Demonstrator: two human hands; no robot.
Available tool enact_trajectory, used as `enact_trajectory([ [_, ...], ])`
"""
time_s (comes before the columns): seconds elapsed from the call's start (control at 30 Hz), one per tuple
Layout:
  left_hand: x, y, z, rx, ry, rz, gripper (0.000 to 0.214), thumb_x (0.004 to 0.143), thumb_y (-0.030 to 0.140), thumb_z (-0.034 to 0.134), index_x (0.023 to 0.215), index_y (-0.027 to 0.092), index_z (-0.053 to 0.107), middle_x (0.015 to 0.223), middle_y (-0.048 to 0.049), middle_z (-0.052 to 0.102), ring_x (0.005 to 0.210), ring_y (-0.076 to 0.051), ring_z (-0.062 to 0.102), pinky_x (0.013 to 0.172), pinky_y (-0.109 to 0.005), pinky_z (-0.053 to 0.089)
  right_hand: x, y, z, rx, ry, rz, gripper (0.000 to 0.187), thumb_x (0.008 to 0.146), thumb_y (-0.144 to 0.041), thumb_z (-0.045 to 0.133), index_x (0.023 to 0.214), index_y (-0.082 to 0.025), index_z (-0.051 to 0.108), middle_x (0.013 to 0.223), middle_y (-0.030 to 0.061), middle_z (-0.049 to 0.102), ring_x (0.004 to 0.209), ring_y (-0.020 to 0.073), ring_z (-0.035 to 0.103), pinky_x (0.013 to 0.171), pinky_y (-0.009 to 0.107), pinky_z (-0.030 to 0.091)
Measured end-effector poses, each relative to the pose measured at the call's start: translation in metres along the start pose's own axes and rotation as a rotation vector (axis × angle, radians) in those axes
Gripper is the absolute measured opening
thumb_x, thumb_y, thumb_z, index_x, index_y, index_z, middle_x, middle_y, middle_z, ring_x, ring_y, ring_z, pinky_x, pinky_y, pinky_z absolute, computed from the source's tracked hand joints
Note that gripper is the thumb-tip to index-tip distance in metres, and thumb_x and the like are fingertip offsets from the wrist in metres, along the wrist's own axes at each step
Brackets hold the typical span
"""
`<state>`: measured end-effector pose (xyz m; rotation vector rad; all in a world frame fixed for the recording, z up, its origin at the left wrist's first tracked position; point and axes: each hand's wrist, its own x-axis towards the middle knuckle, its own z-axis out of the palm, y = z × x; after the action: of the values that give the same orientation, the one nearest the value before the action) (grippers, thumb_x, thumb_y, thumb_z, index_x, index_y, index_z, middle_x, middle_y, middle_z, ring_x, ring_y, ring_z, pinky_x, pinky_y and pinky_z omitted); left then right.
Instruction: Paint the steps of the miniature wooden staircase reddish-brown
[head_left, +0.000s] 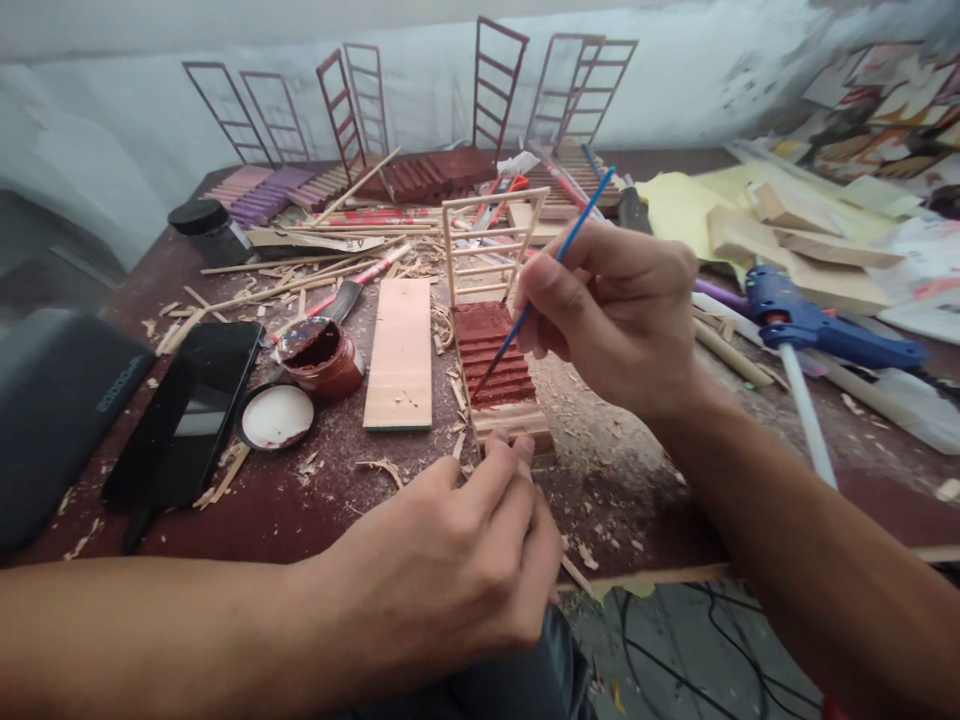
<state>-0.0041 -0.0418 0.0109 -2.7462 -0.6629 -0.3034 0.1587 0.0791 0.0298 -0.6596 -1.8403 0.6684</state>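
Right grip (619, 315) pinches a blue brush (580, 225) down-left onto the ribbed model (478, 342) stretching lengthwise from the left grip (487, 540) clasping it.

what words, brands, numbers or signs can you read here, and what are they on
No text reads with certainty.
Dark case: slanted lettering, too blurred to read.
Red-and-white stick: markings too blurred to read.
Open paint jar: any print is too small to tell.
Blue brush and stepped piece: no writing visible.
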Motion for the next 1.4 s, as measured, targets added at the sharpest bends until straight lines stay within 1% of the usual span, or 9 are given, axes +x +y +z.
enact_trajectory([
  [0.3, 0.0006, -0.0011, -0.0008, 0.007, -0.006, 0.005, 0.033, 0.094, 0.025, 0.054, 0.115, 0.0, 0.061, 0.118, -0.0289, 0.063, 0.115, -0.043, 0.059, 0.071, -0.042, 0.058, -0.0012, -0.0017, 0.0003, -0.059, -0.051, -0.056, 0.033, 0.091, -0.036, 0.063, 0.063, -0.019, 0.057, 0.051, -0.0028, 0.049, 0.047, 0.0081, 0.041, 0.045, 0.027, 0.028],
  [0.43, 0.0001, -0.0016, -0.0007, 0.006, -0.003, 0.016, 0.034, 0.094, 0.025, 0.054, 0.115, -0.001, 0.061, 0.118, -0.0299, 0.062, 0.115, -0.043, 0.059, 0.072, -0.042, 0.058, 0.0009, 0.0043, -0.0017, 0.001, -0.01, -0.071, 0.034, 0.088, -0.035, 0.068, 0.061, -0.019, 0.055, 0.049, -0.0029, 0.051, 0.045, 0.0074, 0.039, 0.046, 0.029, 0.028],
  [0.57, -0.0004, 0.0, 0.0, -0.002, 0.001, 0.0, 0.033, 0.094, 0.025, 0.054, 0.114, -0.001, 0.061, 0.117, -0.0287, 0.063, 0.115, -0.042, 0.059, 0.073, -0.042, 0.058, 0.0022, 0.0044, -0.0025, 0.041, 0.008, -0.05, 0.032, 0.088, -0.038, 0.067, 0.063, -0.019, 0.06, 0.046, -0.0015, 0.053, 0.044, 0.008, 0.04, 0.046, 0.029, 0.031],
  [0.67, -0.0008, 0.0012, 0.0002, -0.008, -0.003, -0.006, 0.033, 0.094, 0.025, 0.054, 0.114, 0.0, 0.061, 0.117, -0.0286, 0.063, 0.116, -0.042, 0.059, 0.074, -0.042, 0.058, 0.0004, 0.0014, -0.001, 0.019, -0.023, -0.029, 0.029, 0.089, -0.038, 0.065, 0.067, -0.019, 0.062, 0.049, -0.0018, 0.055, 0.046, 0.0086, 0.041, 0.045, 0.028, 0.029],
  [0.8, -0.0009, 0.0008, 0.0003, -0.006, -0.003, 0.006, 0.036, 0.094, 0.025, 0.054, 0.116, -0.002, 0.06, 0.119, -0.0316, 0.061, 0.114, -0.043, 0.059, 0.073, -0.043, 0.058, -0.001, -0.0014, -0.0002, -0.029, -0.074, -0.042, 0.032, 0.09, -0.042, 0.063, 0.067, -0.019, 0.06, 0.053, -0.0029, 0.051, 0.048, 0.0081, 0.041, 0.044, 0.027, 0.028],
  [0.9, -0.0005, 0.0, 0.0005, 0.0, -0.007, 0.016, 0.037, 0.094, 0.025, 0.055, 0.117, -0.003, 0.06, 0.119, -0.0324, 0.061, 0.111, -0.043, 0.061, 0.072, -0.043, 0.058, 0.0, -0.0009, -0.0021, -0.054, -0.064, -0.04, 0.035, 0.088, -0.041, 0.065, 0.062, -0.02, 0.056, 0.051, -0.0027, 0.049, 0.048, 0.0085, 0.04, 0.043, 0.028, 0.028],
  [1.1, -0.0001, 0.0002, -0.0003, -0.004, -0.005, 0.013, 0.035, 0.094, 0.026, 0.054, 0.115, -0.002, 0.061, 0.116, -0.0302, 0.063, 0.11, -0.042, 0.061, 0.071, -0.042, 0.058, -0.0018, 0.0, -0.0024, 0.018, -0.055, 0.05, 0.027, 0.087, -0.037, 0.068, 0.067, -0.021, 0.06, 0.052, -0.0016, 0.053, 0.044, 0.0091, 0.037, 0.039, 0.03, 0.025],
  [1.27, -0.0002, 0.0004, -0.0001, -0.004, -0.009, 0.013, 0.036, 0.094, 0.025, 0.054, 0.116, -0.002, 0.061, 0.119, -0.0314, 0.061, 0.111, -0.042, 0.06, 0.071, -0.042, 0.057, -0.0009, -0.0024, 0.0004, -0.076, -0.085, -0.043, 0.033, 0.091, -0.039, 0.062, 0.065, -0.019, 0.059, 0.052, -0.0027, 0.049, 0.048, 0.0085, 0.04, 0.044, 0.028, 0.029],
  [1.4, -0.0007, 0.0005, 0.0001, 0.008, -0.011, 0.021, 0.036, 0.093, 0.026, 0.055, 0.117, -0.001, 0.061, 0.119, -0.0307, 0.062, 0.11, -0.041, 0.061, 0.07, -0.041, 0.058, 0.0024, -0.0033, -0.0025, -0.151, -0.096, -0.103, 0.039, 0.091, -0.042, 0.061, 0.06, -0.019, 0.054, 0.052, -0.0037, 0.044, 0.049, 0.008, 0.037, 0.046, 0.027, 0.027],
])
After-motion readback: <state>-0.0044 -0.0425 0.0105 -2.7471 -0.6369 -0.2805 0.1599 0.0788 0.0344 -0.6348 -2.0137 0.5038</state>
